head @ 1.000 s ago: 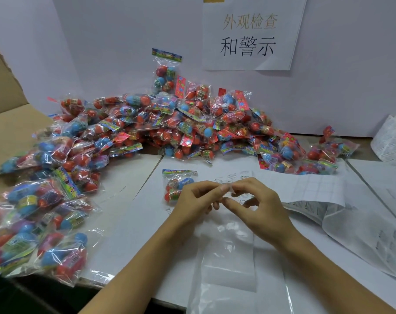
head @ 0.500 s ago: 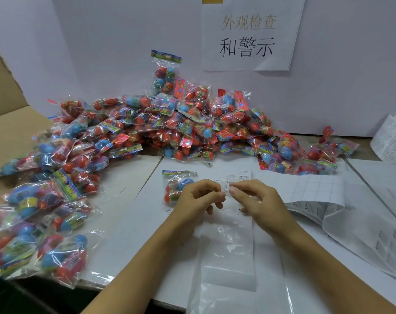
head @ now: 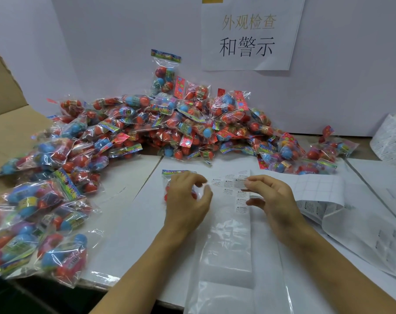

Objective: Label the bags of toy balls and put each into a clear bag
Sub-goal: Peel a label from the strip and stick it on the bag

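- Two hands over the desk (head: 129, 214): left hand (head: 186, 200) at 9 o'clock of the right hand (head: 273, 198).
- One single bag of toy balls (head: 169, 177) under the left hand.
- One big heap of ball bags (head: 192, 128) at 12 o'clock, too many to count.
- One further spread of ball bags (head: 40, 211) at 9 o'clock, uncounted.
- One clear bag (head: 226, 250) at 6 o'clock.
- One label sheet (head: 232, 184) between the hands.
- One paper sign (head: 249, 35) on the wall.
- One cardboard box (head: 4, 114) at 10 o'clock.
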`<state>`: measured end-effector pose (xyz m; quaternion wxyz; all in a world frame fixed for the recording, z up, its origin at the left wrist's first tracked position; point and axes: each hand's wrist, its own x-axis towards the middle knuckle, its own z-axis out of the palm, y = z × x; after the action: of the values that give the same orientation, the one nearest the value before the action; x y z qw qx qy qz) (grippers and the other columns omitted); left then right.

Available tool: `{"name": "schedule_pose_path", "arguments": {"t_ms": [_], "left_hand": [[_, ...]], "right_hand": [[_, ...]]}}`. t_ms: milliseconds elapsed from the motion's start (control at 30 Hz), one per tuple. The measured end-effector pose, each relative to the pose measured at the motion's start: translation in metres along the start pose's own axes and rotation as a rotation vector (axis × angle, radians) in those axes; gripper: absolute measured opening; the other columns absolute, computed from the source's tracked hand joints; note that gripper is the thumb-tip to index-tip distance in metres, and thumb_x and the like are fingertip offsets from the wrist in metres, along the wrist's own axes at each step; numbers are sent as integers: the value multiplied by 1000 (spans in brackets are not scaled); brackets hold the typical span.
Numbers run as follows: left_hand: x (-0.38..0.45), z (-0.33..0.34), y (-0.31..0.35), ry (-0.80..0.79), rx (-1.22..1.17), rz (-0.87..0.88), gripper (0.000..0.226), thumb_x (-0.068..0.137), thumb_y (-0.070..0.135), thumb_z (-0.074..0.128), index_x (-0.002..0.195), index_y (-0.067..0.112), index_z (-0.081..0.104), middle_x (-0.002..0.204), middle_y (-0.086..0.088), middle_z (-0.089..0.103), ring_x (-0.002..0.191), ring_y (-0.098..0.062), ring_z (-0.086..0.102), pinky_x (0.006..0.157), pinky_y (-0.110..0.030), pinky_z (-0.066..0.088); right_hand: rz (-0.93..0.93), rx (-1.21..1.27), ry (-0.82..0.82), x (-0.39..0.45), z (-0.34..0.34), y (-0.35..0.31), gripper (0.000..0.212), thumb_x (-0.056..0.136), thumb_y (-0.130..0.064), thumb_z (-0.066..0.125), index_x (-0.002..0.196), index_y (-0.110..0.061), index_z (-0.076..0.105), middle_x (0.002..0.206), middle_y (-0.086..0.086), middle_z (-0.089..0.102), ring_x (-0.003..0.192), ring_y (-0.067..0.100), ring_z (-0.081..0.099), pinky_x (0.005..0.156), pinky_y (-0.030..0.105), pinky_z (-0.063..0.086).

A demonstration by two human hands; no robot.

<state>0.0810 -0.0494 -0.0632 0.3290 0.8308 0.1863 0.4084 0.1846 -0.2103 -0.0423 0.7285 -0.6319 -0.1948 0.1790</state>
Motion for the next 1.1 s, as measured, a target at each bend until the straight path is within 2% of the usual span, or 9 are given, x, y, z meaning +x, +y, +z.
{"name": "schedule_pose_path", "arguments": {"t_ms": [133,233,467,567,667,767,833,1000,1100], "left_hand": [[9,-8,-14,-124,330,-262,56,85,26,71,140,30,59,149,-1,50,143,-28,29,112,-43,29],[9,-10,-22,-352,461,-326,70,88,49,64,152,41,39,167,-1,24,154,-28,12,121,-48,18],[9,-6,-28,-219,165,-251,42,90,26,71,129,12,70,130,-10,63,123,-36,56,104,-46,49],[9,-7,-23,-115,105,-162,41,90,22,75,129,9,71,131,-13,60,126,-35,53,102,-46,52],[6,-8,-10,-26,-29,40,46,86,15,81,131,12,69,145,-7,51,138,-23,44,99,-30,55],[1,-8,-3,-108,-22,286,51,85,15,82,133,11,67,153,-9,46,145,-26,40,98,-43,57],[-3,-5,2,-216,-64,373,58,85,17,81,140,14,62,159,-8,40,144,-23,41,94,-37,59],[-10,1,6,-346,-233,325,90,81,34,86,156,25,37,169,1,17,153,-11,26,114,-15,34],[-7,1,10,-287,-383,-29,88,79,53,81,151,33,34,155,12,36,141,2,39,105,-10,42]], "right_hand": [[-13,14,-4,1,-1,1,23,91,-9,66,105,-26,73,91,-4,75,85,15,72,61,24,55],[-42,12,-23,0,1,2,38,85,-17,73,115,-40,67,93,-7,73,85,17,73,63,26,54],[-86,-12,-51,-2,4,3,62,81,-26,73,128,-55,45,116,4,65,89,22,75,70,32,56],[-80,-6,-78,-2,6,6,71,80,-25,77,135,-52,39,121,6,63,90,25,76,72,31,57],[-83,15,-75,-2,7,9,76,80,-24,83,133,-53,37,126,7,60,93,26,76,79,37,57],[-51,23,-68,-3,8,7,100,65,-41,91,144,-46,30,131,4,58,101,24,74,84,38,59],[-36,3,-65,-4,8,7,114,58,-41,94,150,-43,27,133,-1,57,105,21,72,84,36,61],[-55,16,-36,-5,6,6,116,59,-18,92,152,-39,25,129,-1,58,96,16,74,64,24,58],[-67,44,-63,-4,6,3,114,60,-14,88,151,-41,24,130,1,56,95,17,75,63,26,59]]}}
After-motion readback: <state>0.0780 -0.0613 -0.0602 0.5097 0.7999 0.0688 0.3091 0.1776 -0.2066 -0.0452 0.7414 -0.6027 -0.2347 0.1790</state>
